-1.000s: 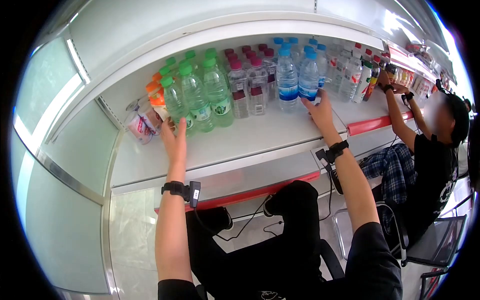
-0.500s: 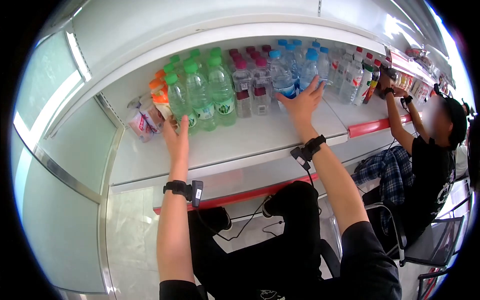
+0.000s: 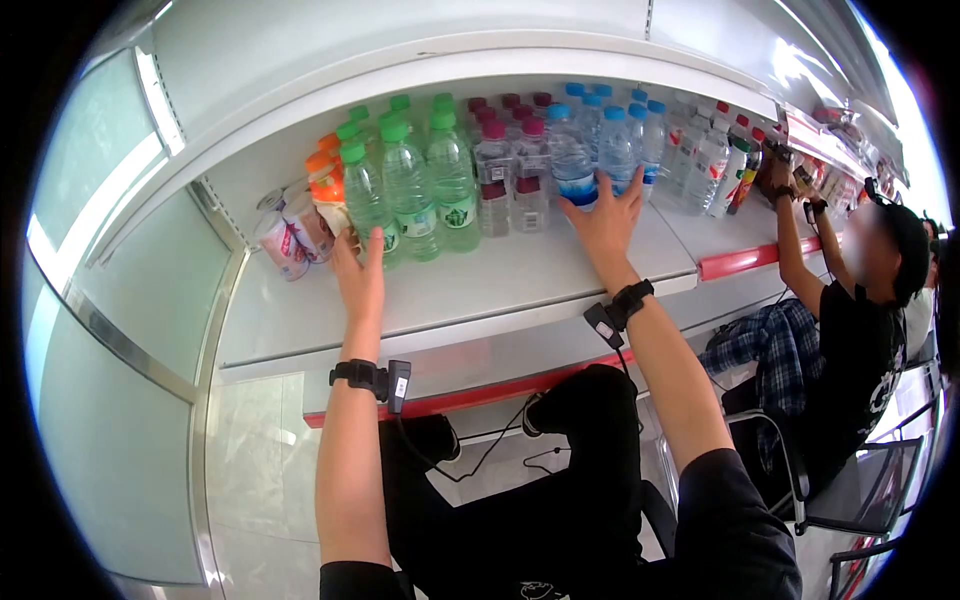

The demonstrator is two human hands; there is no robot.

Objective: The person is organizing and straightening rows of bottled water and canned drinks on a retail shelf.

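Observation:
My left hand (image 3: 359, 272) has its fingers apart beside the front green-capped bottle (image 3: 370, 205) and below an orange-capped bottle (image 3: 327, 190). My right hand (image 3: 607, 224) is spread at the front of the blue-capped bottles (image 3: 573, 165), its fingertips at their lower parts; whether they touch is unclear. Between my hands stand several green-capped bottles (image 3: 452, 180) and clear bottles with dark pink caps (image 3: 494, 180), all upright in rows on the white shelf (image 3: 480, 285).
Cans (image 3: 282, 245) stand at the shelf's left end. Red-capped bottles (image 3: 710, 165) are farther right, past a shelf seam. An upper shelf edge (image 3: 430, 70) runs above the bottles. Another person (image 3: 860, 320) sits at the right, reaching into the neighbouring shelf.
My right hand has moved lower, from the upper part of the blue-capped bottles to their lower part. One front blue-capped bottle now stands farther back. My left hand has barely moved.

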